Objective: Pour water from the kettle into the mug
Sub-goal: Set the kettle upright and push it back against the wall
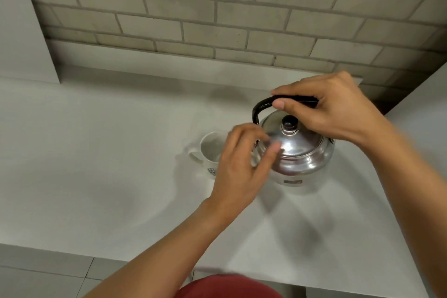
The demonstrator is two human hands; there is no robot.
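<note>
A shiny steel kettle (300,152) with a black lid knob and a black arched handle stands on the white counter (96,152). My right hand (336,109) is closed around the top of that handle. Just left of the kettle sits a white mug (209,150), upright, its handle pointing left; its right side is hidden behind my left hand. My left hand (242,164) hovers, blurred, between mug and kettle with fingers apart, holding nothing. The kettle's spout is hidden behind this hand.
A grey brick wall (217,19) rises behind the counter, with a low ledge along its foot. A white panel (21,31) stands at the far left. The counter's front edge runs near the bottom, with floor tiles (48,273) below it.
</note>
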